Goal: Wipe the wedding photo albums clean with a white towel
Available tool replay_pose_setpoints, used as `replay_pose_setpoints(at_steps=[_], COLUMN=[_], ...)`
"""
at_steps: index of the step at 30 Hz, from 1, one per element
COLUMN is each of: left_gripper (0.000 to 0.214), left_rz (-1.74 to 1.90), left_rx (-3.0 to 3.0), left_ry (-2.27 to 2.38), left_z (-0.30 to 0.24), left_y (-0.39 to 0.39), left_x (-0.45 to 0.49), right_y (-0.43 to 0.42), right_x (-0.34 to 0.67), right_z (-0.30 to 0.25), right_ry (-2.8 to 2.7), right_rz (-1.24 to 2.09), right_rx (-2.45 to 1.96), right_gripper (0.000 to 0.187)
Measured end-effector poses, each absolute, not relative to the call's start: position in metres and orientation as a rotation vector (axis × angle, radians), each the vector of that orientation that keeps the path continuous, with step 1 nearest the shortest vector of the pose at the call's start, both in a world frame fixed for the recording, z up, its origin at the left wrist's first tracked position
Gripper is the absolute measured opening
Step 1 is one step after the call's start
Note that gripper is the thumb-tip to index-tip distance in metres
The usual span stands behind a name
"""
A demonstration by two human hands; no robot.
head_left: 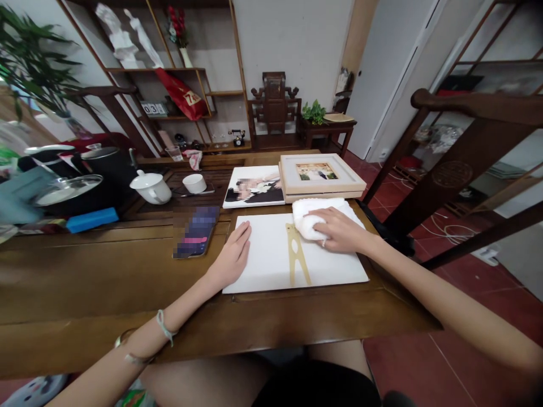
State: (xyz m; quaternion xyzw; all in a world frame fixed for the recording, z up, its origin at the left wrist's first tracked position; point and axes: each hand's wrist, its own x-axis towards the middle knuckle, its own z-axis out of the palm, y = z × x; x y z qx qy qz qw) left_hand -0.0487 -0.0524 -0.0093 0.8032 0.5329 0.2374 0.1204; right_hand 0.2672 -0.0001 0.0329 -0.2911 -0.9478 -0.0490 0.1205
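Note:
A white flat board point(271, 265) with a tan strap-like mark lies on the wooden table point(106, 282) in front of me. My left hand point(232, 255) rests flat on its left edge, fingers stretched together, holding nothing. My right hand point(339, 230) presses down on a bunched white cloth point(309, 217) at the board's far right corner, fingers curled over it. Behind the board lie a photo print point(254, 187) and a framed picture point(320, 175) stacked on a box.
A phone point(195, 232) lies left of the board. A white teapot point(150, 186), a cup point(194, 182), a blue box point(92, 219) and dark pots point(106, 164) stand at the left. A wooden chair back point(466, 147) rises on the right; shelves line the back wall.

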Motion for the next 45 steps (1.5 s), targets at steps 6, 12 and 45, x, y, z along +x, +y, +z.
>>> replay_pose_setpoints(at_steps=[6, 12, 45], left_gripper=[0.052, 0.05, 0.05], left_rz=[0.73, 0.724, 0.719], left_rx=[2.352, 2.327, 2.313], left_ry=[1.547, 1.545, 1.521], left_z=[-0.012, -0.009, -0.007], left_y=[-0.051, -0.053, -0.053], left_x=[-0.048, -0.047, -0.047], right_y=[-0.088, -0.115, -0.041], right_x=[0.279, 0.283, 0.27], right_z=[0.045, 0.045, 0.039], right_ry=[-2.883, -2.863, -2.774], right_rz=[-0.037, 0.06, 0.016], right_rx=[-0.739, -0.718, -0.864], right_gripper=[0.012, 0.014, 0.018])
